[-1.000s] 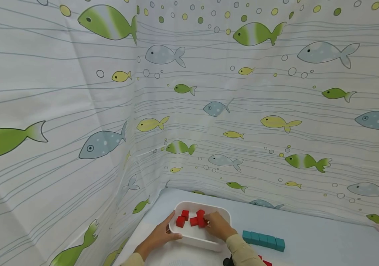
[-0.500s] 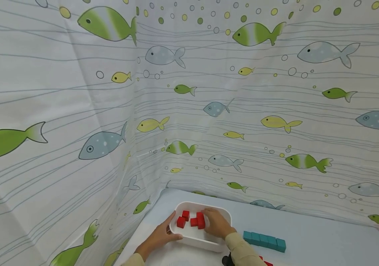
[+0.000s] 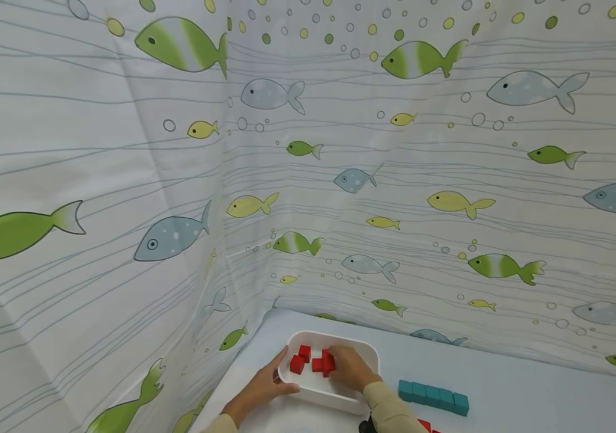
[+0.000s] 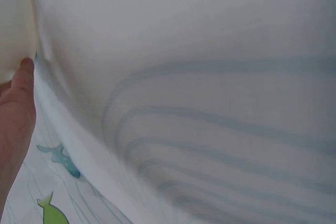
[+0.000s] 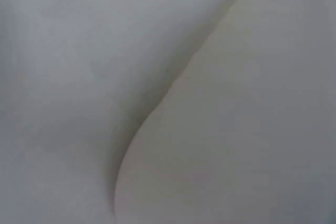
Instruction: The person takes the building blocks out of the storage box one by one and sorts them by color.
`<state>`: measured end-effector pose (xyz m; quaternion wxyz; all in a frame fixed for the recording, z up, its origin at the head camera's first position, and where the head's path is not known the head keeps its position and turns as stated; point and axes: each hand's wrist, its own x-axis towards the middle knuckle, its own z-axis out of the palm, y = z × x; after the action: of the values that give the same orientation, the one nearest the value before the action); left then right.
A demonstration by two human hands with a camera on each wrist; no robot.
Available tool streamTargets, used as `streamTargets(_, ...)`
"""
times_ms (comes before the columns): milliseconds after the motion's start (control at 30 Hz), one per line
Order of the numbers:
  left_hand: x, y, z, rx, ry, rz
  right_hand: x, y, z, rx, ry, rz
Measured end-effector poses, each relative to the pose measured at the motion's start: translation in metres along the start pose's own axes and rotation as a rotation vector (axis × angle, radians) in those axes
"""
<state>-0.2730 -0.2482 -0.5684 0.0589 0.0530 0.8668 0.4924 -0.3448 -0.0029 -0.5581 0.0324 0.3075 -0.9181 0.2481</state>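
A white plastic tub sits on the table in the head view. My left hand holds its left end, thumb along the front wall and fingers at the left side. Inside, my right hand pinches at red cubes grouped near the middle, its fingertips partly hidden behind them. One red cube lies against that group's left side. Two more, a front cube and a back cube, are at the tub's left. The left wrist view catches my left fingers; the tub wall fills much of the right wrist view.
A row of several teal cubes lies right of the tub. More red pieces show past the right sleeve at the bottom edge, beside a small black object. A fish-printed curtain hangs behind and to the left.
My right hand has turned and lowered slightly over the red cubes; the upper red piece now lies lined up with the group. My left hand stays at the tub. The head view has shifted slightly.
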Motion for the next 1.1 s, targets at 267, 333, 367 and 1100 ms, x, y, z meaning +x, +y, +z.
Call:
streamTargets(267,0.001,-0.001,0.004,0.003,-0.003,0.006,0.000,0.006,0.011,0.019,0.030,0.032)
streamTargets(333,0.001,-0.001,0.005,0.006,-0.004,-0.002,0.001,0.006,0.012,0.031,0.019,0.050)
streamTargets(367,0.001,0.000,0.005,0.009,-0.004,-0.007,0.001,0.006,0.012,0.036,0.015,0.055)
streamTargets(1100,-0.001,0.001,-0.001,0.009,0.008,-0.008,-0.017,0.008,-0.025,0.147,0.015,0.000)
